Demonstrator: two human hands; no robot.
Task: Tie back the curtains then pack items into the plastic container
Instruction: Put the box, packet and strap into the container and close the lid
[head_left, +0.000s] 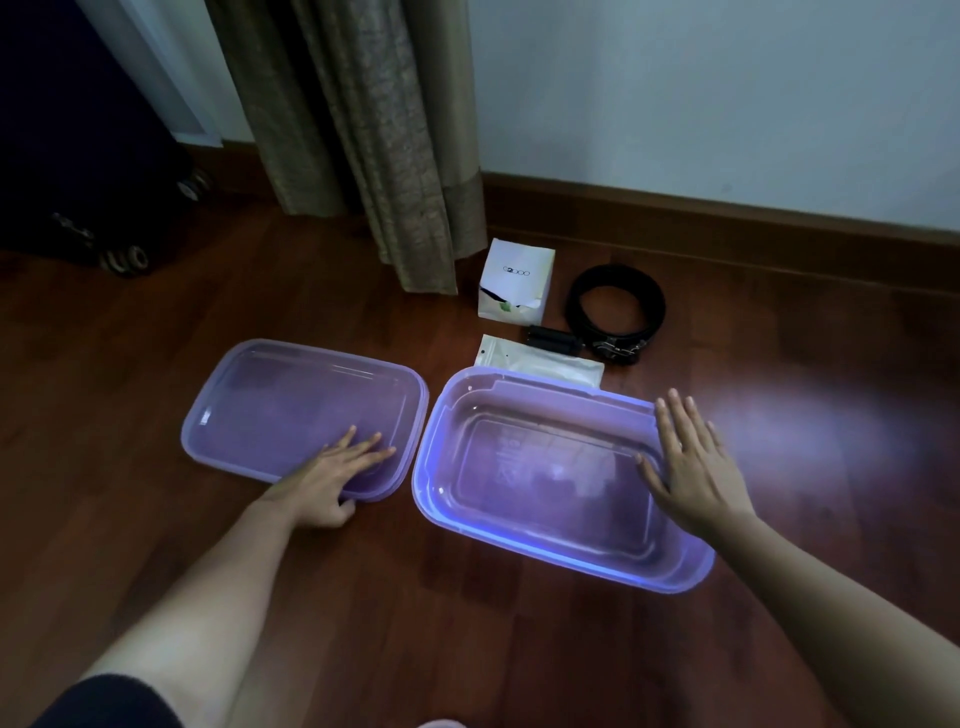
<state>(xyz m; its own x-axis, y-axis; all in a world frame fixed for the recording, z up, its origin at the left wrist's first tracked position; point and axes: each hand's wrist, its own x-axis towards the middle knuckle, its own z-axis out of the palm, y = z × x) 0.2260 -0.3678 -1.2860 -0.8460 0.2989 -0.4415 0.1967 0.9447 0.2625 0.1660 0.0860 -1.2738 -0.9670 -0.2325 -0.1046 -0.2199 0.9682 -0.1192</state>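
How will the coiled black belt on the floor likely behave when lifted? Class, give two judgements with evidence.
The belt will probably uncoil and droop, since it lies loosely wound with no visible tie. Its metal buckle end likely hangs lowest, looking like the heaviest part.

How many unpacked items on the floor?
4: white box by the curtain; coiled belt right of it; small black object between them; white pouch partly hidden behind the container.

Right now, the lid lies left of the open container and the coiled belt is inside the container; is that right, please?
Not quite: in the head view the coiled belt lies on the floor behind the container, not inside; the lid part holds.
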